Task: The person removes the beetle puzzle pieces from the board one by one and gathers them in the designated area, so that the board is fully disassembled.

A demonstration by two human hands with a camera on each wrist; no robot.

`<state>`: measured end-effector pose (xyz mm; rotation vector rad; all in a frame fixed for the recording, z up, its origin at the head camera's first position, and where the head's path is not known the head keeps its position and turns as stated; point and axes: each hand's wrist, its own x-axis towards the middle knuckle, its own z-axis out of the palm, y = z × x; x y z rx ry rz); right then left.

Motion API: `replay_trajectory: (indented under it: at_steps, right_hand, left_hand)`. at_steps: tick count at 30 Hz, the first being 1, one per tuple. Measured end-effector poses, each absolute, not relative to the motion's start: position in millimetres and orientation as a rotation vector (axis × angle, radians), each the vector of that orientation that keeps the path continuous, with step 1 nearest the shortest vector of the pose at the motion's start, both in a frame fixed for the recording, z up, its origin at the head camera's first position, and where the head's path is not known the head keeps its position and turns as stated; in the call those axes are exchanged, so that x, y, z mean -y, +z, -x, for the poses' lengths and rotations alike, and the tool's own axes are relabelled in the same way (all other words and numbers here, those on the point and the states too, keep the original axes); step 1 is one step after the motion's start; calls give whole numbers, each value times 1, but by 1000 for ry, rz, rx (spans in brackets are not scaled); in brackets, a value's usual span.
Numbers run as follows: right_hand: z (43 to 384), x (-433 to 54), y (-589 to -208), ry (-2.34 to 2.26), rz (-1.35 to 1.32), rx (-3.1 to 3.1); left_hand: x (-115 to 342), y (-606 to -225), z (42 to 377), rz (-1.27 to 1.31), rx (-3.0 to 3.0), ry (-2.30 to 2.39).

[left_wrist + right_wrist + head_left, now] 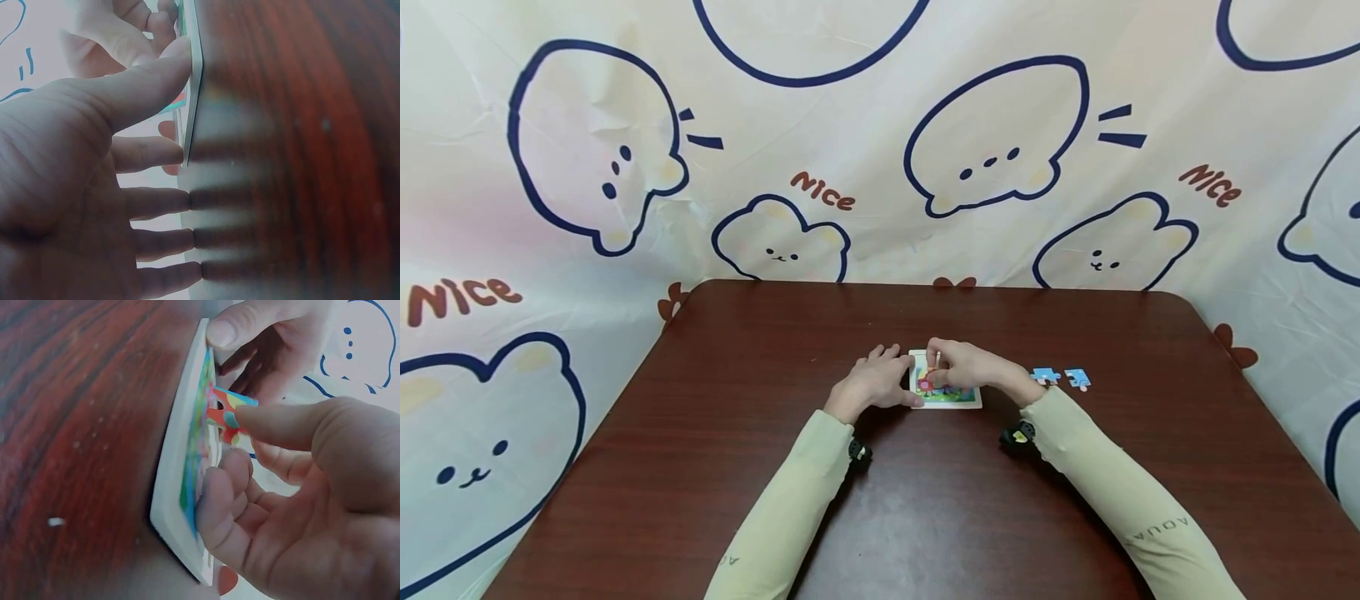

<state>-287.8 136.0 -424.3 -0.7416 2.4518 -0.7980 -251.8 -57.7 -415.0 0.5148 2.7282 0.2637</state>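
A small picture puzzle in a white frame tray (951,406) lies on the table between the hands. My right hand (972,364) pinches a red puzzle piece (229,417) with yellow and teal spots between thumb and forefinger. The piece is tilted, its lower edge right at the puzzle's surface in the right wrist view. At the tray's left side is my left hand (874,379), its thumb (153,81) on the rim near the front corner. Its other fingers are spread and extended, tips down at the table beside the tray.
Two loose blue puzzle pieces, one (1046,376) by the right wrist and another (1078,379) farther right, lie on the dark brown table (910,517). A pale cloth with bear drawings (880,150) hangs behind the table and along its sides.
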Motion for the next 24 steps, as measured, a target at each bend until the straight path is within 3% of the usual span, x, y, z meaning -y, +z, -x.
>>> replay_trajectory:
  at_steps: [24]
  right_hand:
    - [291, -135, -423, -653, 874, -2482]
  left_hand:
    - [59, -414, 249, -519, -2734, 279]
